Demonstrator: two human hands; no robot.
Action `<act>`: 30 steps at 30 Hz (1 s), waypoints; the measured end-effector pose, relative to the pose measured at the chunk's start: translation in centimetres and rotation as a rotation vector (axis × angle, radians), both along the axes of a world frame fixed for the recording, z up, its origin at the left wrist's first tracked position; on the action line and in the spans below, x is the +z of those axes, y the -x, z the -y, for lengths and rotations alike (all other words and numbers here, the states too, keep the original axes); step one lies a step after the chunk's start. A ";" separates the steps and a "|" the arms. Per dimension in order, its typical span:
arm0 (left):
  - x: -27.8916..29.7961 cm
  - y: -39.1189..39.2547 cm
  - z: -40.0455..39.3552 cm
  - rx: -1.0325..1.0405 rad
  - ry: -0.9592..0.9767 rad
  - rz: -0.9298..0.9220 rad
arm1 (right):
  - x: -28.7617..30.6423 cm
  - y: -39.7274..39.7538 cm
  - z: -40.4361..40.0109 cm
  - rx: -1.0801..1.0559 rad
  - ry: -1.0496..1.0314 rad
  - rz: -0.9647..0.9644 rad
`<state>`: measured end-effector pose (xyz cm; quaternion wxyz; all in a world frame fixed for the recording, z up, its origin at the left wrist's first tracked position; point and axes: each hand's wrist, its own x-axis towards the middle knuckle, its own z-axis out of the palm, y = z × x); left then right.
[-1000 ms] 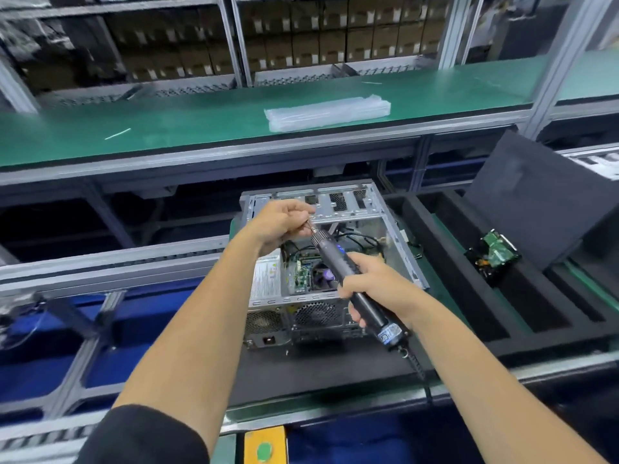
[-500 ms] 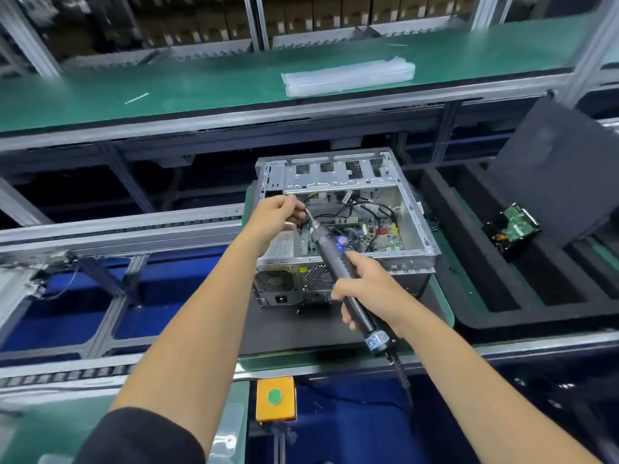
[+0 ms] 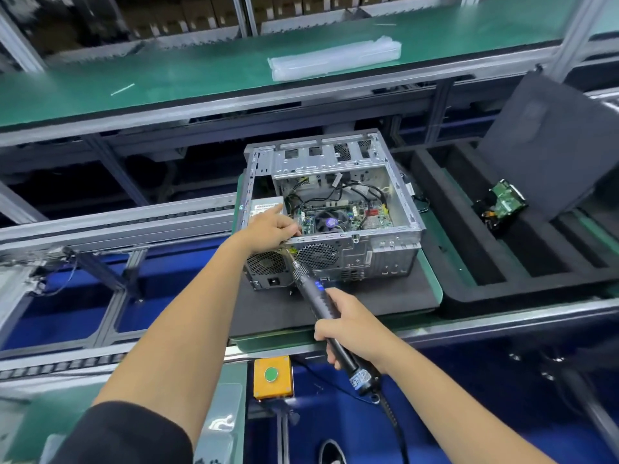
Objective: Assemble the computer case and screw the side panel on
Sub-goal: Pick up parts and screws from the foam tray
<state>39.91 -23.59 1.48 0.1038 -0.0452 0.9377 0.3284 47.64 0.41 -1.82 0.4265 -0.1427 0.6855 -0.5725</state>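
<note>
Right hand [image 3: 351, 326] grips electric screwdriver [image 3: 321, 303], tip at computer case [image 3: 385, 249] rear edge; left hand [image 3: 271, 226] pinches there.

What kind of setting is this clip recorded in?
Most likely an electronics assembly line: an open grey metal computer case lies on a black pallet on a conveyor, a long green-topped workbench runs behind, and the right hand grips a corded black electric screwdriver.

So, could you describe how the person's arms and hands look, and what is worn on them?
Both forearms are bare, and the left hand and right hand wear no gloves. No watch, ring or bracelet shows. On the left arm a black sleeve ends around the elbow. The right arm leaves the picture before any sleeve appears, so I cannot tell what covers it higher up.
</note>
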 end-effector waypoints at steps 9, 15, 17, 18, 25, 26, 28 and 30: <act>0.1 -0.6 -0.7 0.043 -0.054 -0.089 | -0.6 -0.2 0.3 -0.071 0.013 0.038; 0.1 -0.7 -0.6 0.056 -0.081 -0.100 | -0.7 -0.4 0.7 -0.082 0.019 0.049; -0.1 -0.7 -0.4 0.070 -0.102 -0.096 | -0.7 -0.5 0.7 -0.090 0.019 0.048; -0.2 -0.7 -0.3 0.072 -0.110 -0.097 | -0.7 -0.5 0.7 -0.094 0.021 0.052; -0.5 -0.5 0.1 0.104 -0.175 -0.087 | -0.5 -0.5 0.7 -0.102 0.019 0.056; -0.5 -0.6 0.1 0.104 -0.181 -0.087 | -0.5 -0.5 0.7 -0.102 0.019 0.052; -0.5 -0.6 0.1 0.104 -0.184 -0.090 | -0.5 -0.6 0.8 -0.104 0.020 0.045; -0.4 -0.7 0.2 0.099 -0.184 -0.090 | -0.5 -0.7 0.9 -0.112 0.021 0.048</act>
